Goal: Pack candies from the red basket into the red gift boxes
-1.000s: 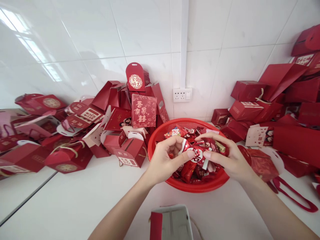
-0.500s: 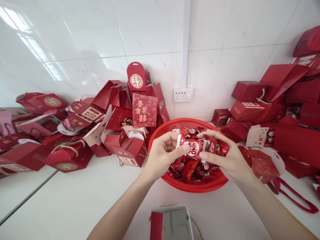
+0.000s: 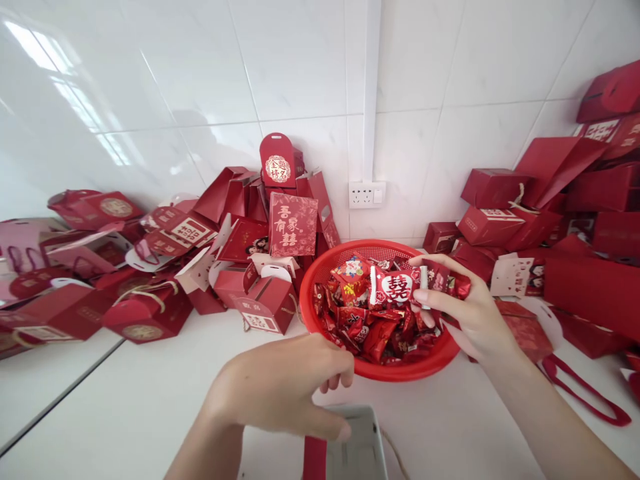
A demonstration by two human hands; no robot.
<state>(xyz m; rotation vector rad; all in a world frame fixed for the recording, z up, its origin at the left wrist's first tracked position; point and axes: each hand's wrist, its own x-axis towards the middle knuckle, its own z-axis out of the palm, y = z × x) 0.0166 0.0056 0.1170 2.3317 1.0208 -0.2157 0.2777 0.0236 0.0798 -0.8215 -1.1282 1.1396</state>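
At the bottom edge, nearest the viewer, an open box (image 3: 353, 443) with a pale grey inside and a red flap (image 3: 315, 460) rests on the white table (image 3: 175, 387), a thin cord (image 3: 395, 453) beside it. The left hand (image 3: 290, 383) is above the box, back upward, its fingers curled and its thumb spread away from them; no item shows in it, though its palm is hidden. A little farther off stands a round red basket (image 3: 380, 372), heaped with red-wrapped sweets (image 3: 355, 327). The right hand (image 3: 453, 293), well apart from the left, is over the basket's right side, thumb and fingers pinched on one end of a red and white packet (image 3: 395, 288) bearing a round white patch with red characters; darker red wrappers (image 3: 440, 277) show within the same grip. On the right lies a red strap loop (image 3: 585, 393). Beyond, red gift boxes (image 3: 270, 303) crowd the left side, with a flower-patterned box (image 3: 293, 225) among them, and more red cartons (image 3: 500, 223) are stacked at the right. Behind everything rises a white tiled wall (image 3: 300, 67), carrying a socket (image 3: 367, 195) below a vertical conduit (image 3: 371, 93).
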